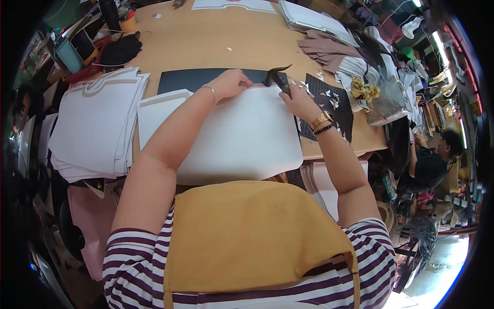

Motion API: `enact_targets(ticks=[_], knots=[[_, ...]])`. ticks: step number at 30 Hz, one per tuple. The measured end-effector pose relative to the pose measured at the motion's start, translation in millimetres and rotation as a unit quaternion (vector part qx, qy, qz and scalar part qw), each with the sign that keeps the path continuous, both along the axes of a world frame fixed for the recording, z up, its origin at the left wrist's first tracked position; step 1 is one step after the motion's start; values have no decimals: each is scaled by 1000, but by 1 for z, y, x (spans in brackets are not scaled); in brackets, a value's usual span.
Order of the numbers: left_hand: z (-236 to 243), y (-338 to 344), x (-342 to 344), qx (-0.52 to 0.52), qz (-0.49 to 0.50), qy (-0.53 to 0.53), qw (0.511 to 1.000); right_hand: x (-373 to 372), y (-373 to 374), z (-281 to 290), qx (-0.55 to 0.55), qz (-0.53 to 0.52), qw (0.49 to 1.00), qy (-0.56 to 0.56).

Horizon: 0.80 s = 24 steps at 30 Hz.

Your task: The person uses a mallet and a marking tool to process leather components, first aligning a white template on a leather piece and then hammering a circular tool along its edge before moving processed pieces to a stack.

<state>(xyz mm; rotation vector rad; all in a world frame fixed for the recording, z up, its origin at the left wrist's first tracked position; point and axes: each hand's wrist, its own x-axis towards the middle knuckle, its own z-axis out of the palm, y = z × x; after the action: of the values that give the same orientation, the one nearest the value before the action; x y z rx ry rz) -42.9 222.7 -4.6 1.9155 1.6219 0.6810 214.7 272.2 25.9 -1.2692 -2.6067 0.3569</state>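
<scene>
A large white sheet (247, 134) with rounded corners lies in front of me, over a dark board (177, 80). At the sheet's far edge, my left hand (229, 85) has its fingers curled and pinched together on the edge, where a thin pinkish-brown strip shows. My right hand (301, 103) is wrapped round the handle of a hammer (275, 77), whose dark curved head is just right of my left fingertips. Whether the hammer head touches the sheet I cannot tell. To the right, a dark textured mat (342, 110) carries several small white scraps.
Stacked white sheets (92, 123) stand at the left, and further paper stacks (319, 23) at the far right. Brown strips (329, 51) and a plastic bag (388, 103) crowd the right edge. A black round pad (121, 50) lies far left. Another person (435, 159) is at the right.
</scene>
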Motion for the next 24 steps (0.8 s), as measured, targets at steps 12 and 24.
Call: enact_targets(ticks=[12, 24], knots=[[7, -9, -13, -41, 31, -23, 998, -13, -3, -3, -65, 23, 997, 40], [-15, -54, -9, 143, 87, 121, 978, -29, -14, -9, -88, 53, 990, 100]])
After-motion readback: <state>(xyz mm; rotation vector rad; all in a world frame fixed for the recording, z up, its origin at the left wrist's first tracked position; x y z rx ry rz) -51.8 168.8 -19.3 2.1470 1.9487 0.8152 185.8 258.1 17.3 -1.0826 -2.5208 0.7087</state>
